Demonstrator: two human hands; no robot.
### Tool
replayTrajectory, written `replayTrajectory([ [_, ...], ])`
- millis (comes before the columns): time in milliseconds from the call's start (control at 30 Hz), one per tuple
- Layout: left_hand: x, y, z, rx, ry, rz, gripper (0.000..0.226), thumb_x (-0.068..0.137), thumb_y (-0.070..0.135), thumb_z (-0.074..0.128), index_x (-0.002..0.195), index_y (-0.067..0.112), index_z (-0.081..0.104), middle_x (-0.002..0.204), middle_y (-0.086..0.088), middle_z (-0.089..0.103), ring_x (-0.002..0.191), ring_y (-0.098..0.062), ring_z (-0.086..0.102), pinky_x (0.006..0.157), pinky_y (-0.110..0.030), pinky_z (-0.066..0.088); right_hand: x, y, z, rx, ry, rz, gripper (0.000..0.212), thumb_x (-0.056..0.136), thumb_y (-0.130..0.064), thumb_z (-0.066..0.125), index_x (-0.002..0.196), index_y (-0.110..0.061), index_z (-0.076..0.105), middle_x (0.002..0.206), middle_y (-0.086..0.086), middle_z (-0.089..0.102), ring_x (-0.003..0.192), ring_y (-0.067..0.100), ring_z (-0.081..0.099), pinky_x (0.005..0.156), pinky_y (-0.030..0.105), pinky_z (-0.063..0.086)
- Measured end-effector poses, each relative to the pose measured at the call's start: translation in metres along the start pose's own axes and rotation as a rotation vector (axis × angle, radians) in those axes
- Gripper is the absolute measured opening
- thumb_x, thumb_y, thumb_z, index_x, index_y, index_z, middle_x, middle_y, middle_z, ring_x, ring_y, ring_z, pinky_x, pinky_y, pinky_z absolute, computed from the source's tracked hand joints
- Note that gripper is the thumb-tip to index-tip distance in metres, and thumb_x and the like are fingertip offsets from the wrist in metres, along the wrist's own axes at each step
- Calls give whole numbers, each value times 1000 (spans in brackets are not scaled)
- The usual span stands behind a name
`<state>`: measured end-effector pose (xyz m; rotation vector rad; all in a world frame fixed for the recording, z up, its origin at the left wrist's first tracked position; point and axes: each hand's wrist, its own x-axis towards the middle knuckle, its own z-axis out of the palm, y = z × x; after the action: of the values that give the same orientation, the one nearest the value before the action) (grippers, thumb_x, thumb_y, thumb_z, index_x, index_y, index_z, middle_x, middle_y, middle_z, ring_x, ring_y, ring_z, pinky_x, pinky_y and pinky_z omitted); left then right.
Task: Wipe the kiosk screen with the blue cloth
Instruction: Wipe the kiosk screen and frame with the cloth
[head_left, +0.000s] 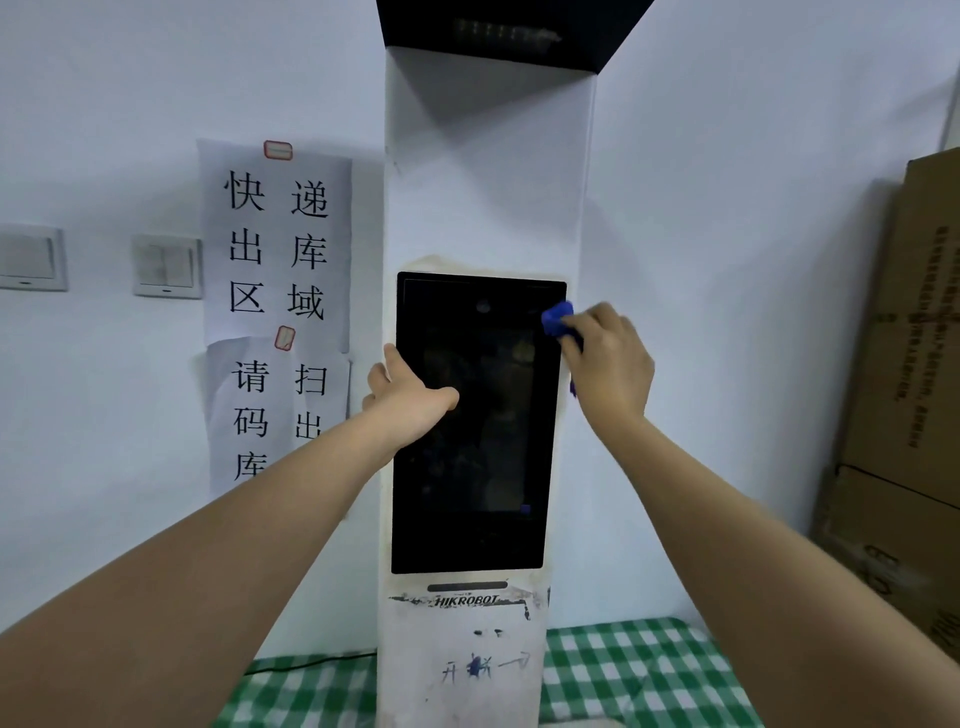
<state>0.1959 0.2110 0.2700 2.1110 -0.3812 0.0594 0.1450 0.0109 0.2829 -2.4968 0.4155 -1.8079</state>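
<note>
The kiosk screen is a tall black panel set in a white pillar-shaped kiosk. My right hand grips a bunched blue cloth and presses it against the screen's upper right corner, near the right edge. My left hand rests against the screen's left edge at mid height, thumb up, fingers curled around the side of the kiosk. The screen is dark and shows smudges and reflections.
Paper signs with black characters hang on the wall left of the kiosk, beside two light switches. Stacked cardboard boxes stand at the right. A green checked cloth covers the surface below.
</note>
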Motion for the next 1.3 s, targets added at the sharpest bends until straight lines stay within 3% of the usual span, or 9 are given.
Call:
replayTrajectory([
  [133, -1, 0, -3, 4, -16, 2, 94, 88, 27, 55, 152, 22, -14, 160, -4, -6, 145, -32, 17, 113, -44, 26, 37, -14, -7, 85, 46, 116, 20, 92, -22, 55, 107, -19, 68, 103, 3, 59, 90, 24, 55, 59, 32, 42],
  [400, -3, -3, -4, -2, -23, 5, 96, 86, 28, 56, 151, 24, -14, 160, -2, -6, 144, -32, 18, 115, -45, 26, -27, -2, 7, 96, -17, 108, 16, 93, -22, 58, 103, -19, 69, 98, 0, 60, 87, 21, 56, 56, 29, 39],
  [567, -10, 2, -10, -57, -57, 15, 93, 89, 25, 55, 153, 22, -12, 160, -3, -6, 145, -30, 18, 113, -41, 25, 20, -22, -7, 146, 24, 197, 19, 93, -23, 54, 106, -19, 68, 101, 1, 58, 89, 23, 56, 60, 29, 39],
  [733, -15, -3, -19, -115, -98, 35, 88, 90, 22, 54, 154, 20, -6, 161, -1, -3, 147, -26, 15, 114, -39, 24, 23, -72, 6, 36, -16, 0, 20, 92, -21, 54, 105, -15, 67, 104, 4, 57, 95, 24, 54, 59, 33, 40],
  [933, -19, -1, -20, -115, -103, 25, 88, 89, 22, 56, 154, 16, -3, 161, -3, 0, 147, -25, 16, 114, -37, 23, 28, -94, 12, -27, -31, -162, 10, 85, -15, 63, 89, -10, 70, 88, 7, 60, 77, 27, 58, 47, 29, 30],
  [1033, -19, 1, -22, -108, -91, 16, 88, 89, 25, 55, 153, 19, -6, 160, -4, 2, 146, -27, 18, 112, -40, 26, 27, -61, -1, -38, -53, -72, 20, 92, -23, 53, 104, -19, 68, 101, 3, 59, 93, 25, 54, 56, 31, 37],
  [1167, -17, 3, -25, -112, -71, 12, 86, 90, 26, 54, 153, 19, -4, 159, -5, 6, 143, -29, 22, 111, -42, 27, 22, -28, -7, 35, 25, 162, 20, 93, -21, 52, 103, -18, 69, 96, 2, 57, 86, 22, 53, 57, 30, 38],
  [1300, -15, 2, -27, -88, -69, 16, 80, 89, 28, 54, 153, 19, 6, 156, -5, 9, 137, -30, 31, 109, -40, 31, 26, -48, -2, 7, 33, 129, 19, 92, -21, 52, 102, -16, 68, 98, 3, 56, 88, 23, 53, 57, 32, 40],
])
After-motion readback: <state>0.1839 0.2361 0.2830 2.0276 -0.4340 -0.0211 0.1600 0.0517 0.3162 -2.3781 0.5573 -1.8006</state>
